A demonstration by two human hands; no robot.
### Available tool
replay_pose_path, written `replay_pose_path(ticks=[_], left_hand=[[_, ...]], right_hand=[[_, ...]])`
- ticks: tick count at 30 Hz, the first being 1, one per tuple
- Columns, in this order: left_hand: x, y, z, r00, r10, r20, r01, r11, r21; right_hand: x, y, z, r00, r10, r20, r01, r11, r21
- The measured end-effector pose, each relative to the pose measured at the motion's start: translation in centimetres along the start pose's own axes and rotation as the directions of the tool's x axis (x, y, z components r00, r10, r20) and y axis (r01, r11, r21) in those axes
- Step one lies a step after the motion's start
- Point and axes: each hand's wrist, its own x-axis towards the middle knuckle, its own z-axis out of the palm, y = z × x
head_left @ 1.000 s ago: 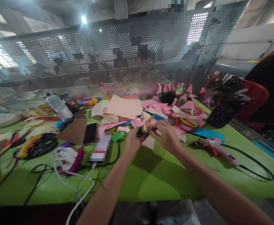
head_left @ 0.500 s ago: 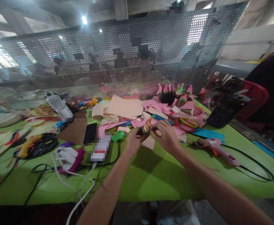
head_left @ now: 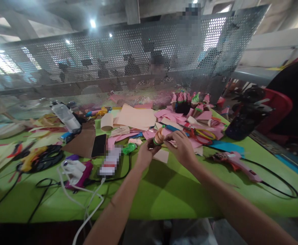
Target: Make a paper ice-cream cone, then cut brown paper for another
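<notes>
A small paper ice cream cone (head_left: 159,136) is held above the middle of the green table. Its swirl is orange and white, with a green band below and a green tip on top. My left hand (head_left: 146,153) is closed round its lower part, hiding most of the cone. From the other side, my right hand (head_left: 180,144) pinches at the swirl with thumb and forefinger. A cut piece of pale paper (head_left: 161,156) lies just beneath the hands. Close behind them are pink paper scraps (head_left: 171,117) and scissors with red and yellow handles (head_left: 202,135).
On the right lies a pink glue gun (head_left: 240,165) with a black cord, near a dark bottle (head_left: 248,115). Finished paper cones (head_left: 196,98) stand at the back. A phone (head_left: 99,145), a magenta power strip (head_left: 80,175) and white cables lie left. A perforated metal screen (head_left: 100,75) borders the table.
The paper ice cream cone has tipped slightly in my hands, its top shifting a little left. My right fingers have moved slightly along the swirl. The table things stay put.
</notes>
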Motion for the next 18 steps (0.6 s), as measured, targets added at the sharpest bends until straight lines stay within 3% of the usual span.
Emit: replay_pose_path(ticks=[4,9,12,18], left_hand=[[0.4,-0.3,-0.3,0.998,-0.033,-0.056,0.024,0.987,-0.157],[0.6,-0.5,-0.3,0.997,-0.023,-0.08,0.001,0.965,-0.264],[0.3,-0.3,0.0,0.996,-0.026,-0.088,-0.002,0.951,-0.309],[0.0,-0.3,0.6,0.989,-0.067,-0.134,0.022,0.951,-0.31]], right_hand=[[-0.1,0.4,0.0,0.996,0.076,-0.047,-0.074,0.996,0.046],[-1.1,0.6,1.5,0.989,0.097,0.11,-0.102,0.994,0.04],[-1.8,0.4,2.5,0.966,0.17,0.193,-0.176,0.984,0.018],[-2.3,0.3,3.2,0.932,0.274,0.236,-0.285,0.958,0.013]])
